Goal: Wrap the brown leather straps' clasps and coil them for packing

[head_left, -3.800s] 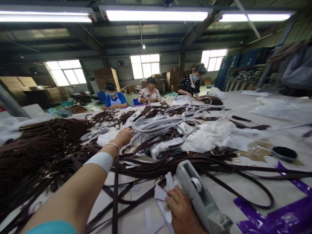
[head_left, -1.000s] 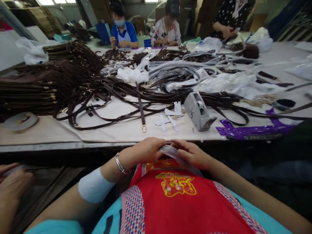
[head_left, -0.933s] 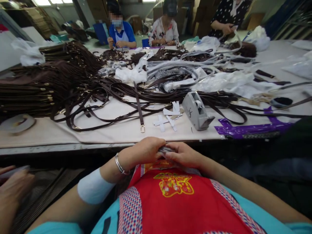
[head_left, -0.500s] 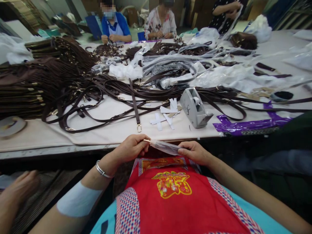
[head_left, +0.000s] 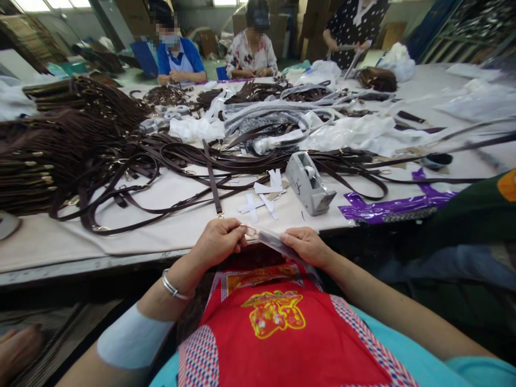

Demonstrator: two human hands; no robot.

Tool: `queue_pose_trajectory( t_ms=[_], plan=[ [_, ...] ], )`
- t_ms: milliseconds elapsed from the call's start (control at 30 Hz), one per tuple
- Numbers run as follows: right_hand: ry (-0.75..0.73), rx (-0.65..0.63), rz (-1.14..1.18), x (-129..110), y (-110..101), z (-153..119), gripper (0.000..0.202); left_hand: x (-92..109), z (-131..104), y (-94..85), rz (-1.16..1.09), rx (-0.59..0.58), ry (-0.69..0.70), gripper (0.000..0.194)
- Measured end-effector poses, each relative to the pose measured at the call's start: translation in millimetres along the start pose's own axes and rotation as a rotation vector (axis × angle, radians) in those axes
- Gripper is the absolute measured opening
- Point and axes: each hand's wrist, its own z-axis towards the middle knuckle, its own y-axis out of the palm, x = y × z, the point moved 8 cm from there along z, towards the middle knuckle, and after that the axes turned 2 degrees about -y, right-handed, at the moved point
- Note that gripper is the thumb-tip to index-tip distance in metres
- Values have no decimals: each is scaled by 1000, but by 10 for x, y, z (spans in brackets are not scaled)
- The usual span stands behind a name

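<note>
Over my lap, in front of the table edge, my left hand (head_left: 220, 237) pinches a gold-coloured metal clasp (head_left: 250, 231). It sits at the end of a strip in a thin clear plastic sleeve (head_left: 276, 243). Thumb and fingers of my right hand (head_left: 307, 246) are closed on the sleeve, whose far end runs down beneath the palm. What lies inside the sleeve looks like a strap, though the plastic blurs it. Just beyond my left hand, a dark brown strap (head_left: 212, 180) with a gold clasp lies on the table.
A grey tape dispenser (head_left: 308, 185) stands beside white paper strips (head_left: 264, 193). Brown straps (head_left: 237, 156) and plastic wrapping (head_left: 355, 131) cover the table's middle. Stacked brown pieces (head_left: 80, 118) rise at left. Purple tape (head_left: 395, 207) marks the right edge. Several people work nearby.
My right hand has come closer to my left along the sleeve. More of the gold clasp shows between the hands. The whole view has shifted slightly.
</note>
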Motion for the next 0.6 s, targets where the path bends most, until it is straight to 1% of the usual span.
queue_pose_trajectory(
  t_ms=[67, 200, 267, 333, 367, 433, 467, 533, 600],
  plan=[
    [4, 23, 50, -61, -18, -3, 46, -9, 35, 45, 17, -26, -1, 26],
    [-71, 67, 39, -215, -68, 23, 47, -10, 94, 144, 118, -57, 38, 30],
    [-103, 90, -22, -255, -95, 39, 48, 2, 109, 173, 158, -53, 63, 31],
    [-169, 156, -153, -308, -144, 36, 49, 32, 105, 186, 154, -54, 97, 31],
    [-214, 202, -230, -343, -170, 24, 50, 52, 95, 189, 126, -62, 116, 28],
    [-291, 300, -351, -402, -213, -15, 51, 82, 67, 174, -3, -74, 139, 17],
    [-309, 341, -385, -414, -228, -34, 50, 86, 53, 153, -91, -65, 139, 17],
    [-313, 386, -416, -411, -236, -56, 49, 77, 29, 101, -237, -12, 139, 29],
    [-320, 401, -418, -412, -226, -67, 48, 65, 9, 74, -246, 62, 160, 34]
  ],
)
